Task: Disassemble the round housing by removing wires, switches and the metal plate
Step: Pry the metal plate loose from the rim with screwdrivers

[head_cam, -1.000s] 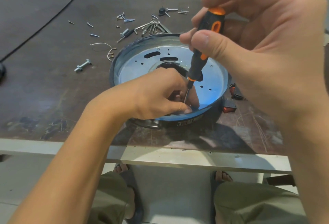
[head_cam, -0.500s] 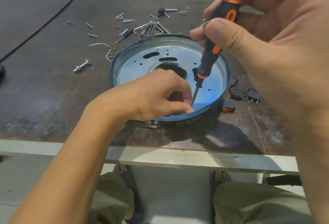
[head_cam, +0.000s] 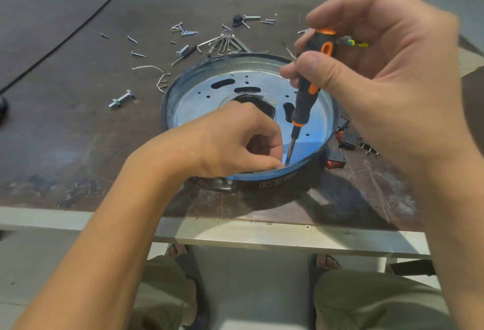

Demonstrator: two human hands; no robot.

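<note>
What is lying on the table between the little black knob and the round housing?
A bunch of hex keys lies between the knob and the housing, with a loose screw nearer the knob. The head view shows this.

The round housing [head_cam: 277, 185] sits on the counter [head_cam: 65, 133] near its front edge, with the metal plate [head_cam: 209, 99] inside it. The left grip [head_cam: 235, 141] rests in the housing at the near rim. The right grip [head_cam: 379, 73], above the housing's right side, holds a screwdriver [head_cam: 305, 99] tip-down just beside the left thumb. Screws [head_cam: 183, 29] and hex keys [head_cam: 222, 42] lie behind the housing, a bolt [head_cam: 121, 99] to its left and switches [head_cam: 336, 160] to its right.
</note>
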